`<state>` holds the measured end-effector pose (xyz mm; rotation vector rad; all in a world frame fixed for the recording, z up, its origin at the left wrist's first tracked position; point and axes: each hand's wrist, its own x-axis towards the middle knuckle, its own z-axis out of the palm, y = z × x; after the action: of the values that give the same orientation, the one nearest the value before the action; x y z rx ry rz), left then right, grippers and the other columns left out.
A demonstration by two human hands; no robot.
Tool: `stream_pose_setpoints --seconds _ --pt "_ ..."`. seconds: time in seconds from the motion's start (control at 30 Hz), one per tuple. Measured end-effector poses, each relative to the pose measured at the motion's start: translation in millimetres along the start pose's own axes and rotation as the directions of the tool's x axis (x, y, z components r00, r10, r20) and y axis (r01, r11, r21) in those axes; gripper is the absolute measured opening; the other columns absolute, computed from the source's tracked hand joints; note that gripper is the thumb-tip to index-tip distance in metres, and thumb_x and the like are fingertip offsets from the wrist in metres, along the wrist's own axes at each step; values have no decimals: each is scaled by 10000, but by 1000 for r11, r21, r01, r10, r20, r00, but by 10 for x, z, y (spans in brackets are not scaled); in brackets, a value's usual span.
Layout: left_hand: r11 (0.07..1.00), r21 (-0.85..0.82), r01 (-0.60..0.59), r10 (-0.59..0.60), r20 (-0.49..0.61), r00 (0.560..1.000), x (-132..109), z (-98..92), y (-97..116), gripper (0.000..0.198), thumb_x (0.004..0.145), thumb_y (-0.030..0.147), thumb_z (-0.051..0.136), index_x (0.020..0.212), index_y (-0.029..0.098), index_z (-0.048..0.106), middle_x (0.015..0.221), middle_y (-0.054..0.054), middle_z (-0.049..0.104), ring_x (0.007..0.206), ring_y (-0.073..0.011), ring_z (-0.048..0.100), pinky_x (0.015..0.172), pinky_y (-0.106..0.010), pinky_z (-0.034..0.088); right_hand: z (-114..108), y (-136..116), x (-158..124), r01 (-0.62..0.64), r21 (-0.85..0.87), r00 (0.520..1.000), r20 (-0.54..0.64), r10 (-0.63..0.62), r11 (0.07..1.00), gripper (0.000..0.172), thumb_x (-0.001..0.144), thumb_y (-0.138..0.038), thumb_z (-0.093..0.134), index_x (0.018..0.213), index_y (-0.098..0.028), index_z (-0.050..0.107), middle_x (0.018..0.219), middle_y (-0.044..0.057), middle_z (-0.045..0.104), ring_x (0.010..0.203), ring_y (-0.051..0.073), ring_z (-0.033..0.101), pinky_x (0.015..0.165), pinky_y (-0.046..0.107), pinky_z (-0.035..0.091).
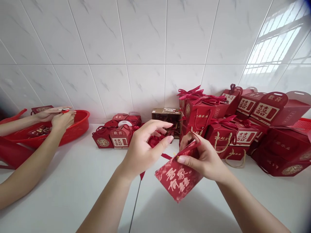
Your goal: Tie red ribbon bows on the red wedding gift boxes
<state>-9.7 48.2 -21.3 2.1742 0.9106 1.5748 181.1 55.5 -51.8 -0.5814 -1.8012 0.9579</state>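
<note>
My right hand (204,158) grips a small red gift box (176,181) near its upper edge, thumb on the front and fingers behind. Pale characters cover the tilted front panel, and a dark red ribbon (190,146) loops over the top by my fingers. To the left of it, my left hand (148,145) hovers with fingers apart and nothing visible in them. Past that hand, a red ribbon end (166,156) shows above the white table; whether it joins the box I cannot tell. An open cardboard box (155,115) with red ribbons stands behind my hands.
Red gift boxes (204,111) with ribbons and rope handles are stacked at the right. A smaller group of red boxes (119,139) stands left of centre. At far left, another person's hands (62,118) hold a small item over a red plastic basin (81,124). Tiled wall (145,42) behind.
</note>
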Motion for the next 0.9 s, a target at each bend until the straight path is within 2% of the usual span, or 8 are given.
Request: stream_pose_setpoints --seconds 0.1,0.2,0.27,0.37,0.5,0.6,0.8,0.9 --pt "985 88 -150 149 19 989 -5 41 3 290 819 130 629 1090 225 664 1078 -62 665 973 -178 630 869 -318 536 36 -42 -26 -11 22 990 143 8 1000 246 725 -195 754 790 -204 517 715 -42 510 613 94 479 574 221 423" --pt "970 130 -205 206 5 979 -8 68 6 176 817 112 621 919 205 731 1000 -59 675 934 -164 647 802 -276 549 56 -72 -43 -12 29 974 227 5 1000 223 736 -181 738 791 -207 523 717 -36 523 620 102 501 565 222 444" --pt "982 114 -148 149 -2 989 -12 62 23 132 809 131 640 852 194 748 926 -56 679 854 -155 660 727 -256 554 59 -84 -48 6 22 980 200 -10 1000 204 752 -188 727 796 -211 529 730 -28 539 632 110 518 578 232 462" --pt "998 52 42 -45 54 998 -27 33 80 116 796 188 676 865 220 764 833 -33 719 777 -162 682 697 -263 566 48 -85 -58 32 -26 994 110 -29 999 204 758 -222 735 825 -217 543 779 -11 585 677 131 559 620 252 488" --pt "966 -47 253 -243 161 957 -48 5 165 137 776 274 706 893 258 775 836 -15 769 797 -215 718 712 -303 601 3 -54 -81 37 -150 999 23 -34 988 228 755 -255 747 868 -216 553 758 -9 606 671 139 568 590 241 472" --pt "947 -56 317 -301 193 934 -57 -2 195 149 771 284 708 901 258 777 818 -15 771 752 -225 721 651 -309 609 -33 -42 -92 47 -214 999 -10 -50 976 268 731 -264 770 889 -217 558 771 -4 624 672 144 573 580 239 461" --pt "931 -80 357 -332 225 916 -63 4 210 117 788 276 684 851 245 778 749 -16 757 669 -203 703 498 -255 558 -76 -64 -95 86 -241 996 12 -86 967 241 758 -229 748 911 -226 561 792 -2 639 671 141 590 582 230 477" --pt "927 -62 371 -349 227 909 -58 10 217 131 786 309 686 857 249 778 754 -17 759 651 -202 697 475 -255 548 -89 -73 -99 102 -244 995 13 -102 964 275 737 -200 766 917 -233 560 785 -14 630 671 133 589 585 217 480"
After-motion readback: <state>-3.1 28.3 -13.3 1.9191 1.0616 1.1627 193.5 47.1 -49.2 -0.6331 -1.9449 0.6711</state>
